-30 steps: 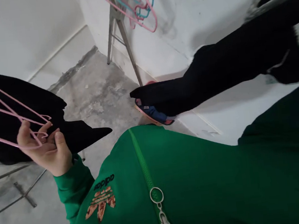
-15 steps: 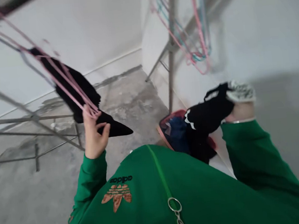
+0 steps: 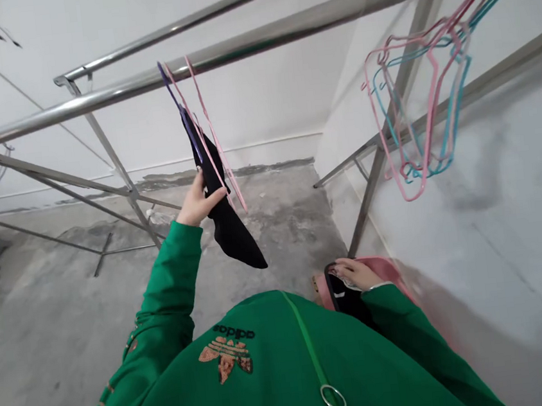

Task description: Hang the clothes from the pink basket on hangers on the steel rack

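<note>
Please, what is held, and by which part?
Left hand: the black garment, about midway down. Right hand, at the pink basin: cannot tell.

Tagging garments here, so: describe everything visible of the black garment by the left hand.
The black garment is plain and matte, apparently soft cloth, showing as a narrow, uneven strip that tapers to a blunt point. It hangs below the metal rail, apparently from the purple hanger, with pink hangers close by. The left hand touches it, thumb across the front. Its type is unclear.
</note>
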`<move>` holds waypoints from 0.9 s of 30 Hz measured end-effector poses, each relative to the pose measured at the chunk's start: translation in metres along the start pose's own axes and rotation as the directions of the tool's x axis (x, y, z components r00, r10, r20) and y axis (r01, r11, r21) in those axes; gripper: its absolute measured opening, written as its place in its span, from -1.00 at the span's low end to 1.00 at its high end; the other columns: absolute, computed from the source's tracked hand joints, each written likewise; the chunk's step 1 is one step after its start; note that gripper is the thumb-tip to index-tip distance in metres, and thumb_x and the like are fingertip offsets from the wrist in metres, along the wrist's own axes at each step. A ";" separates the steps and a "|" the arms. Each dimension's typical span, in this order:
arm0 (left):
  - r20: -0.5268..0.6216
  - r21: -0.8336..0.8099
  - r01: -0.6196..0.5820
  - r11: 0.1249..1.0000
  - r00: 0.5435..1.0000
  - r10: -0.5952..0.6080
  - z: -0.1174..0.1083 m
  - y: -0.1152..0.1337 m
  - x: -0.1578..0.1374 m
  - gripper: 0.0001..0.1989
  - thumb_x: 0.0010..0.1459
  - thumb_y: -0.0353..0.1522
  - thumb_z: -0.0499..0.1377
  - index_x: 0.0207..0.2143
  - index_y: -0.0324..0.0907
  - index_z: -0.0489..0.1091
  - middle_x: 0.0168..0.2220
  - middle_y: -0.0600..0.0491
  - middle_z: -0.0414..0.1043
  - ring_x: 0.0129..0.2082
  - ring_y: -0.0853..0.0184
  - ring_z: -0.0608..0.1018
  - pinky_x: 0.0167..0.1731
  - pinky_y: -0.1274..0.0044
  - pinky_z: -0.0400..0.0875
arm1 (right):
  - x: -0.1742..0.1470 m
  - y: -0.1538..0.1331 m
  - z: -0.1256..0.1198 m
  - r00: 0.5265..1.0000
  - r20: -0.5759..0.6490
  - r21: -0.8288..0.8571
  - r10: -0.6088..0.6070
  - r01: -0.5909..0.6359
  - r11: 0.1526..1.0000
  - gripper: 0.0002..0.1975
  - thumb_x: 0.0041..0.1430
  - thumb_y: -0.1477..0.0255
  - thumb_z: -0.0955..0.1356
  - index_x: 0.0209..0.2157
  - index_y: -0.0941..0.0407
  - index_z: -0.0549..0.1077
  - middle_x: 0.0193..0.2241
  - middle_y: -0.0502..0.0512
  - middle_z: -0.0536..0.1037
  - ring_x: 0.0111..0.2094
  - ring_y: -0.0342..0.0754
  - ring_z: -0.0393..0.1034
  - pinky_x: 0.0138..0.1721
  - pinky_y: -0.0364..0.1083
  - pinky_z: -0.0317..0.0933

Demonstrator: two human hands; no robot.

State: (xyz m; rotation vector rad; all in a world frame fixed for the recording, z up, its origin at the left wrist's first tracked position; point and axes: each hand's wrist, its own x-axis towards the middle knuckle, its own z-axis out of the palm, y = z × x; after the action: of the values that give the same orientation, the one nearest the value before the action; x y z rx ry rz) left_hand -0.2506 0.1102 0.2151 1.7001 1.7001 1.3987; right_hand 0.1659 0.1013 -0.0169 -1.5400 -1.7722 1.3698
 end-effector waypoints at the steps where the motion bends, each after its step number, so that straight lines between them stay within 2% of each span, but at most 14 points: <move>1: 0.014 -0.008 0.041 0.999 0.999 -0.041 0.004 -0.003 0.002 -0.44 -0.08 -0.14 0.28 -0.05 -0.23 0.33 -0.11 -0.11 0.48 -0.10 0.19 0.53 -0.13 0.40 0.46 | 0.007 -0.001 0.005 0.999 0.030 0.001 0.042 -0.042 0.999 -0.73 0.11 0.24 0.37 -0.26 0.15 0.51 -0.41 0.15 0.58 -0.32 -0.02 0.52 -0.17 0.00 0.43; 2: -0.010 0.033 0.078 0.996 0.997 -0.078 0.007 -0.003 0.001 -0.52 -0.08 -0.14 0.27 -0.15 -0.23 0.35 -0.21 -0.07 0.50 -0.19 0.21 0.54 -0.20 0.42 0.46 | 0.013 -0.001 0.011 0.995 0.054 0.010 0.082 -0.082 0.997 -0.75 0.07 0.27 0.37 -0.27 0.14 0.51 -0.42 0.15 0.59 -0.32 0.00 0.53 -0.15 0.01 0.43; 4: -0.154 0.252 0.135 0.958 0.983 -0.098 0.005 -0.001 -0.007 -0.66 -0.11 -0.17 0.27 -0.34 -0.19 0.33 -0.41 0.02 0.44 -0.33 0.22 0.51 -0.30 0.42 0.42 | 0.020 -0.001 0.019 0.987 0.090 0.035 0.135 -0.139 0.990 -0.76 0.02 0.34 0.35 -0.26 0.14 0.49 -0.37 0.16 0.60 -0.29 0.01 0.54 -0.10 0.02 0.42; 6: -0.303 0.517 0.169 0.839 0.953 -0.005 -0.003 0.001 -0.020 -0.77 -0.11 -0.24 0.24 -0.45 -0.15 0.27 -0.50 0.06 0.35 -0.38 0.19 0.49 -0.28 0.37 0.37 | 0.022 0.001 0.026 0.985 0.096 0.057 0.145 -0.151 0.987 -0.74 -0.02 0.37 0.33 -0.25 0.14 0.48 -0.31 0.18 0.61 -0.27 0.02 0.54 -0.07 0.03 0.40; 8: -0.369 0.682 0.168 0.712 0.919 0.137 -0.011 0.000 -0.034 -0.86 -0.09 -0.34 0.19 -0.48 -0.14 0.25 -0.51 0.03 0.33 -0.37 0.14 0.48 -0.21 0.30 0.31 | 0.022 0.003 0.031 0.983 0.093 0.059 0.159 -0.165 0.985 -0.74 -0.03 0.37 0.32 -0.26 0.14 0.46 -0.31 0.18 0.61 -0.27 0.03 0.54 -0.08 0.04 0.41; 10: -0.371 0.744 0.131 0.655 0.896 0.243 -0.017 -0.005 -0.047 -0.92 -0.07 -0.40 0.16 -0.48 -0.14 0.26 -0.49 -0.01 0.33 -0.36 0.12 0.47 -0.16 0.27 0.26 | 0.023 0.004 0.035 0.979 0.105 0.054 0.177 -0.183 0.982 -0.76 -0.03 0.39 0.32 -0.28 0.14 0.46 -0.33 0.17 0.61 -0.27 0.03 0.54 -0.09 0.04 0.41; 12: -0.380 0.754 0.099 0.650 0.872 0.308 -0.021 -0.011 -0.060 -0.95 -0.04 -0.41 0.15 -0.47 -0.14 0.30 -0.47 -0.03 0.33 -0.34 0.13 0.45 -0.14 0.25 0.23 | 0.025 0.003 0.039 0.974 0.129 0.048 0.184 -0.191 0.980 -0.79 -0.01 0.41 0.30 -0.28 0.13 0.45 -0.34 0.17 0.61 -0.29 0.01 0.54 -0.10 0.03 0.42; 18: -0.469 0.742 0.148 0.654 0.812 0.348 -0.028 -0.019 -0.087 -0.90 0.03 -0.29 0.18 -0.40 -0.12 0.37 -0.45 -0.04 0.35 -0.30 0.11 0.43 -0.08 0.21 0.17 | 0.044 -0.010 0.058 0.961 0.229 0.045 0.152 -0.167 0.985 -0.77 0.09 0.42 0.27 -0.20 0.15 0.43 -0.24 0.24 0.59 -0.27 0.01 0.54 -0.13 0.01 0.43; 21: -0.505 0.711 0.202 0.674 0.813 0.289 -0.025 -0.020 -0.103 -0.90 0.00 -0.30 0.20 -0.41 -0.13 0.37 -0.47 -0.02 0.36 -0.34 0.15 0.43 -0.14 0.25 0.21 | 0.054 -0.023 0.075 0.954 0.283 0.060 0.101 -0.122 0.991 -0.76 0.08 0.42 0.29 -0.19 0.15 0.46 -0.21 0.26 0.58 -0.20 0.04 0.53 -0.11 0.03 0.42; 23: -0.508 0.627 0.224 0.746 0.844 0.172 -0.016 -0.021 -0.117 -0.91 -0.02 -0.32 0.20 -0.46 -0.13 0.34 -0.51 0.02 0.34 -0.42 0.22 0.42 -0.25 0.34 0.26 | 0.056 -0.038 0.089 0.941 0.335 0.080 0.051 -0.082 0.993 -0.70 0.03 0.42 0.34 -0.15 0.18 0.46 -0.22 0.27 0.58 -0.18 0.05 0.52 -0.05 0.05 0.40; 25: -0.460 0.459 0.255 0.851 0.888 -0.017 0.002 -0.022 -0.133 -0.90 -0.01 -0.31 0.17 -0.49 -0.13 0.30 -0.56 0.09 0.30 -0.50 0.30 0.38 -0.40 0.44 0.26 | 0.053 -0.059 0.106 0.906 0.419 0.127 -0.059 0.006 0.992 -0.45 -0.04 0.39 0.40 0.05 0.20 0.38 -0.10 0.30 0.54 -0.16 0.06 0.50 -0.02 0.11 0.37; 27: -0.338 0.236 0.305 0.923 0.916 -0.216 0.026 -0.022 -0.148 -0.91 0.02 -0.32 0.13 -0.47 -0.13 0.29 -0.58 0.13 0.29 -0.54 0.37 0.36 -0.48 0.52 0.25 | 0.046 -0.083 0.127 0.840 0.486 0.217 -0.240 0.150 0.965 -0.05 -0.15 0.34 0.49 0.28 0.14 0.10 0.16 0.36 0.33 -0.01 0.10 0.42 0.04 0.19 0.32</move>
State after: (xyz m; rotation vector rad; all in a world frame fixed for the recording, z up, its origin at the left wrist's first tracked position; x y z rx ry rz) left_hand -0.2099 -0.0084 0.1297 1.3627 2.3051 1.3971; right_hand 0.0076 0.1008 -0.0125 -0.9187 -1.9723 1.8871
